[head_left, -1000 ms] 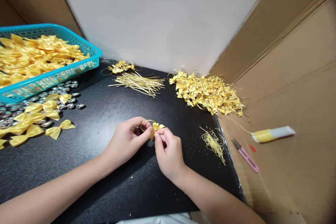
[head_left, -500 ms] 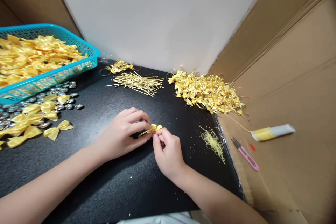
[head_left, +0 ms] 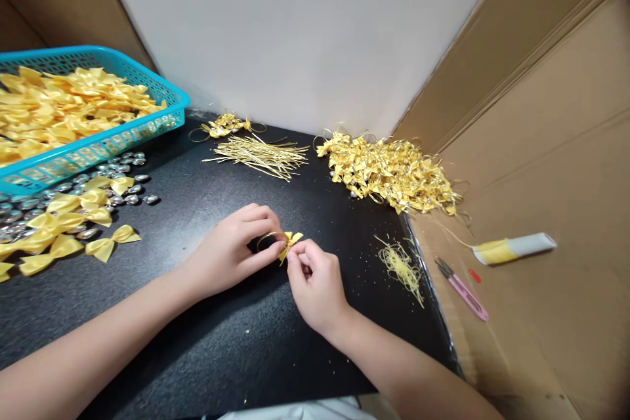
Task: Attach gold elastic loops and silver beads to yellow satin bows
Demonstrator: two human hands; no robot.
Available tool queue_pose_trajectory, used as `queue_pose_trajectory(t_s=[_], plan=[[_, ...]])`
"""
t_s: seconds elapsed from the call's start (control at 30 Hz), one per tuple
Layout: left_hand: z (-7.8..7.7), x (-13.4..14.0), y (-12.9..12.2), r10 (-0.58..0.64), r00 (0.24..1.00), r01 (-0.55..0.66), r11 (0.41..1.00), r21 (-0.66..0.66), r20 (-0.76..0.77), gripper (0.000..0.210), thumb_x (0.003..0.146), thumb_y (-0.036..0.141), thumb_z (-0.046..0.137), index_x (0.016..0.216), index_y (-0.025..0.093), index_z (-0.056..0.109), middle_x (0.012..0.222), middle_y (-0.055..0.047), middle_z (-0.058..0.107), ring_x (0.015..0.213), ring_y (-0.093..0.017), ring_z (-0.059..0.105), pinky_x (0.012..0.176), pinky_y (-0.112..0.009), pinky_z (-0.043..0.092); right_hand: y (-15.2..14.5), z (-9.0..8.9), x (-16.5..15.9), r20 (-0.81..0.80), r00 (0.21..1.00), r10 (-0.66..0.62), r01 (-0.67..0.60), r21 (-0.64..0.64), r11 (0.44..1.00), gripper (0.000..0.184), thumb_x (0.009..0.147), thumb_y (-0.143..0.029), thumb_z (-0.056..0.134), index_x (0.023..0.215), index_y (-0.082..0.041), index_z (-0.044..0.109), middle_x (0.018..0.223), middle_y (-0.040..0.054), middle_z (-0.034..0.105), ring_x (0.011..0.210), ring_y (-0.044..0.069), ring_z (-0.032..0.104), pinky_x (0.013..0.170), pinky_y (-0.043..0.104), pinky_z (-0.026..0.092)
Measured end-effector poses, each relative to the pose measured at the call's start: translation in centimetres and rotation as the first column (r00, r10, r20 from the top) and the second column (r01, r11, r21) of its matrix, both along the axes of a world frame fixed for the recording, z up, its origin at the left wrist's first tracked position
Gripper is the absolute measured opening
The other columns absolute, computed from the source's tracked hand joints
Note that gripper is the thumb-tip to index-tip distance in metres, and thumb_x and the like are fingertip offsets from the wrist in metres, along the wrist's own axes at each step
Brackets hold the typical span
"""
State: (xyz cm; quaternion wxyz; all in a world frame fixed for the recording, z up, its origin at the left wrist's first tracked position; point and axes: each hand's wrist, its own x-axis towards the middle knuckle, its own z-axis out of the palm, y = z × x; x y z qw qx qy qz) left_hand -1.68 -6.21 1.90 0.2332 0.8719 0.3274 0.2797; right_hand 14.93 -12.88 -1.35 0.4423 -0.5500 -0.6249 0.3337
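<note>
The left hand (head_left: 239, 246) and right hand (head_left: 317, 285) are pinching 1 yellow bow (head_left: 291, 241) between fingertips, above the black tabletop (head_left: 207, 354). The bow is probably handling light, soft and slippery, its centre likely offering the surest hold. Gold cords (head_left: 263, 157) are lying farther off, a bow heap (head_left: 388, 170) far right.

No readable text or labels anywhere.
</note>
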Motion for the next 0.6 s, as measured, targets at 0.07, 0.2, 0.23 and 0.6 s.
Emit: queue_pose_trajectory(t_s=[0.07, 0.2, 0.23, 0.6], plan=[[0.10, 0.08, 0.04, 0.006, 1.000, -0.005, 0.999, -0.054, 0.018, 0.020, 0.088, 0.029, 0.055, 0.076, 0.020, 0.067, 0.083, -0.003, 0.066, 0.080, -0.017, 0.058, 0.073, -0.026, 0.046, -0.03, 0.12, 0.03, -0.019, 1.000, 0.005, -0.006, -0.003, 1.000, 0.014, 0.087, -0.021, 0.047, 0.073, -0.019, 0.052, 0.053, -0.0067, 0.043, 0.045, 0.008, 0.038, 0.047, 0.020, 0.027], [0.30, 0.30, 0.04, 0.018, 0.998, -0.009, 0.989, -0.149, 0.057, 0.023, 0.088, 0.030, 0.055, 0.071, 0.019, 0.067, 0.079, -0.002, 0.065, 0.076, -0.015, 0.059, 0.071, -0.024, 0.046, -0.16, 0.26, 0.11, -0.040, 0.999, 0.029, -0.030, -0.018, 0.999, 0.014, 0.089, -0.023, 0.045, 0.076, -0.019, 0.050, 0.053, -0.0068, 0.043, 0.045, 0.008, 0.039, 0.048, 0.021, 0.027], [0.34, 0.36, 0.02, 0.022, 0.998, -0.011, 0.986, -0.166, 0.065, 0.024, 0.088, 0.030, 0.055, 0.071, 0.019, 0.067, 0.079, -0.002, 0.065, 0.075, -0.015, 0.059, 0.070, -0.024, 0.046, -0.19, 0.25, 0.12, -0.042, 0.999, 0.034, -0.036, -0.028, 0.999, 0.014, 0.089, -0.024, 0.045, 0.077, -0.020, 0.050, 0.053, -0.0067, 0.043, 0.045, 0.009, 0.039, 0.048, 0.021, 0.028], [0.11, 0.60, -0.34, 0.067, 0.996, -0.063, 0.996, -0.058, 0.064, 0.020, 0.085, 0.029, 0.057, 0.071, 0.019, 0.067, 0.077, -0.003, 0.066, 0.074, -0.016, 0.059, 0.068, -0.025, 0.046, -0.43, -0.15, -0.27, -0.128, 0.992, 0.014, -0.028, -0.107, 0.994, 0.014, 0.091, -0.026, 0.044, 0.080, -0.020, 0.050, 0.052, -0.0051, 0.050, 0.044, 0.010, 0.045, 0.046, 0.020, 0.031]])
